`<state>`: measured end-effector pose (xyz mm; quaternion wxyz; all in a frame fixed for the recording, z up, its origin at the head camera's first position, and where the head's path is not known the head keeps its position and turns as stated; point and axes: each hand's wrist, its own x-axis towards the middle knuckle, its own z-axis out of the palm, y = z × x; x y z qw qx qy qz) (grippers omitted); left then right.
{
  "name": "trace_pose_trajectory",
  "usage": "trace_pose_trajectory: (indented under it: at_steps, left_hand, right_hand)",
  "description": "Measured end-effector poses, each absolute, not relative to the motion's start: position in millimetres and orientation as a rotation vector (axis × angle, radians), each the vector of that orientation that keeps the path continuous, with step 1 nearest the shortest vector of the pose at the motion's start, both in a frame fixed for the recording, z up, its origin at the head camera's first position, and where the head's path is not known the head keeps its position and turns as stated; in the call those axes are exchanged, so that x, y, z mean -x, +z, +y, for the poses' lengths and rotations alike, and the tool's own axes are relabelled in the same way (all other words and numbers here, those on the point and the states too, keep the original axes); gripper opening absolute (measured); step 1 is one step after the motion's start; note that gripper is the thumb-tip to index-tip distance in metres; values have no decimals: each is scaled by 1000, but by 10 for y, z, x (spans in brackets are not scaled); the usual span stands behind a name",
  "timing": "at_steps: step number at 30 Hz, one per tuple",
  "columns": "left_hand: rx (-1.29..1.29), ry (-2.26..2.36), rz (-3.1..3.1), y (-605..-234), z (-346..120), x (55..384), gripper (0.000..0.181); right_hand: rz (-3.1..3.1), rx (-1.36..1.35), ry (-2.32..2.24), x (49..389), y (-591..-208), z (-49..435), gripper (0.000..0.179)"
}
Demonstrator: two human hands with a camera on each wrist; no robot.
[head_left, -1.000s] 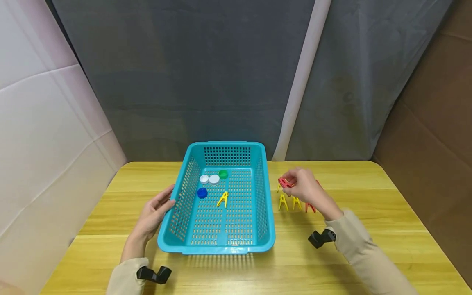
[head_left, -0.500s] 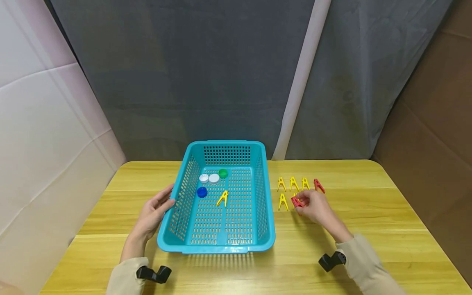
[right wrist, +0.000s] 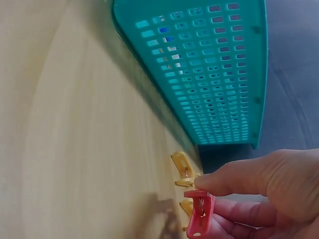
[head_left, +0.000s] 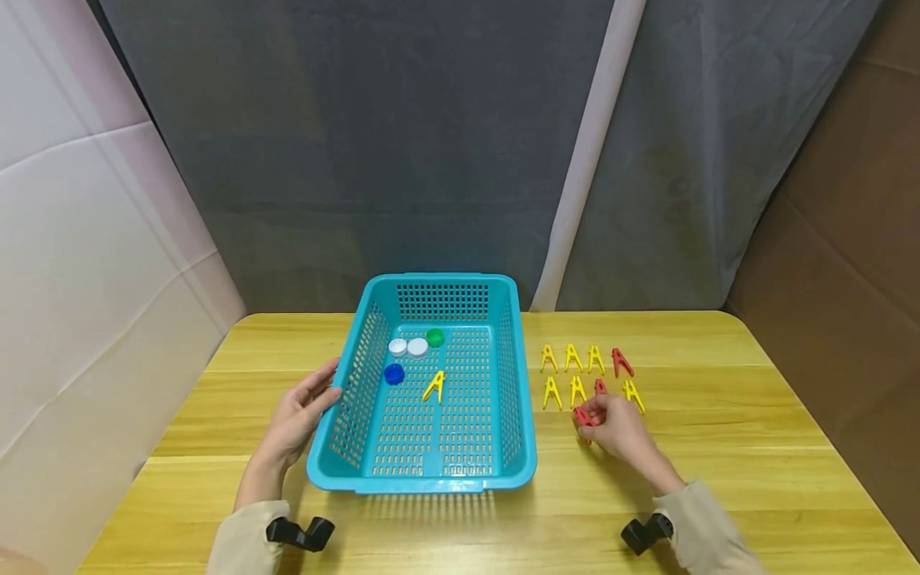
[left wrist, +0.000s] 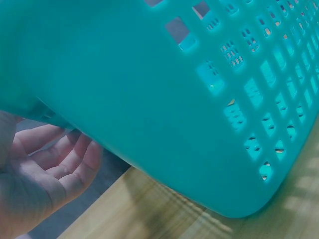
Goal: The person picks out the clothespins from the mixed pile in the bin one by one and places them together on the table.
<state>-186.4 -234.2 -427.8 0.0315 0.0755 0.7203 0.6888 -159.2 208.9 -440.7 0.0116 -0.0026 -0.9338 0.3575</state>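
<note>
My left hand (head_left: 298,419) grips the left rim of a turquoise perforated plastic basket (head_left: 424,485), thumb on the rim and fingers curled below it in the left wrist view. In my right hand (head_left: 620,431) a red clothespin (head_left: 583,417) is pinched between thumb and fingers, low over the table right of the basket. Just beyond it lie yellow clothespins (head_left: 551,394) in two rows, with a red clothespin (head_left: 621,362) at the far row's right end. Another red clothespin (head_left: 600,386) lies partly behind my right hand.
Inside the basket are a yellow clothespin (head_left: 434,387), a blue cap (head_left: 394,374), a green cap (head_left: 434,338) and two white caps (head_left: 418,347). All stands on a wooden table (head_left: 719,447), backed by a grey curtain (head_left: 359,160).
With the red clothespin still pinched, my right hand has come from the far row toward the table's front, uncovering clothespins behind it. The left hand and basket have stayed in place.
</note>
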Motion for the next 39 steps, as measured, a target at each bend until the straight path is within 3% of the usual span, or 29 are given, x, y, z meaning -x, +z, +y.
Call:
trace_pose_trajectory:
  at_steps: [27,39]
  left_hand:
    - [-244,2115,2226,-4264,-2333,1863,59]
    - [-229,2118,2221,-4277,-2341,1870,59]
  right_hand:
    - [-2885,102,1043,1485,-4549,1970,23]
    - [-2796,-19,1034,1620,-4227,1944,27]
